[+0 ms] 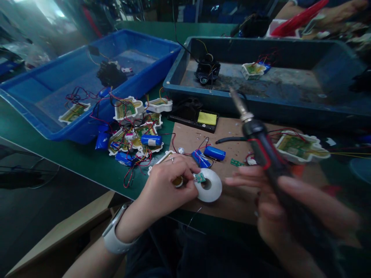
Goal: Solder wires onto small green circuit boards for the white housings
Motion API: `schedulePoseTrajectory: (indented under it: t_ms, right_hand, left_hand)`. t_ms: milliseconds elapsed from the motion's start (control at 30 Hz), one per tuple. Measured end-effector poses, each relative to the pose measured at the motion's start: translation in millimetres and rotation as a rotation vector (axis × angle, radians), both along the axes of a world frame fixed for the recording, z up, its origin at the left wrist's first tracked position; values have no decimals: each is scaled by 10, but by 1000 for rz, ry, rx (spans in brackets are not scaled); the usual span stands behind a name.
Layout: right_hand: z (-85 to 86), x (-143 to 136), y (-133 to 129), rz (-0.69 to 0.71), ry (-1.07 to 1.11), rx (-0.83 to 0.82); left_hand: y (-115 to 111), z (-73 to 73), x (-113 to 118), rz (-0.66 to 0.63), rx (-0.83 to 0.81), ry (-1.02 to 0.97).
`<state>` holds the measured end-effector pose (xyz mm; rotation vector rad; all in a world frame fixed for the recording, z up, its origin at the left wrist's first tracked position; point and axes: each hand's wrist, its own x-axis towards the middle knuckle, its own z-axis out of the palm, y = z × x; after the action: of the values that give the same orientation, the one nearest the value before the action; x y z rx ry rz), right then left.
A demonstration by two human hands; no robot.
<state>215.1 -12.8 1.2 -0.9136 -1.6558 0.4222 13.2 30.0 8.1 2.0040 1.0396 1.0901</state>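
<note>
Between the thumb and fingers of my left hand (169, 177) is a small green circuit board (199, 177), held over a white spool (213, 189). My right hand (278, 208) grips a black and red soldering iron (262, 146), its metal tip pointing up and away, apart from the board. Two blue cylindrical batteries (214, 153) with wires lie just beyond the spool. Another small green board (237, 162) rests on the brown cardboard (185, 135) between my hands. A white housing (162, 160) is partly hidden behind my left hand.
Left of the cardboard, white housings (127, 110) with boards, wires and batteries are piled. A bright blue bin (52, 131) and a darker bin (261, 98) stand behind. A yellow sponge (207, 118) sits in a black holder. At right lies a wired housing (301, 148). Another person's hand (344, 11) shows at top right.
</note>
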Motion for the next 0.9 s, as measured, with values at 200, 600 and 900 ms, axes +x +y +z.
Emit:
schedulePoseTrajectory:
  t_ms: [200,600,900]
  right_hand:
    - [-65,-135,75,164,-304,106]
    - [-109,-155,139,91,-345,77]
    - [-128,-154,109,105,-361,73]
  left_hand:
    - [-38,24,20,35,23,-27]
    - [68,-81,-115,-39,144,5]
    - [-41,-101,-33,-19,279,59]
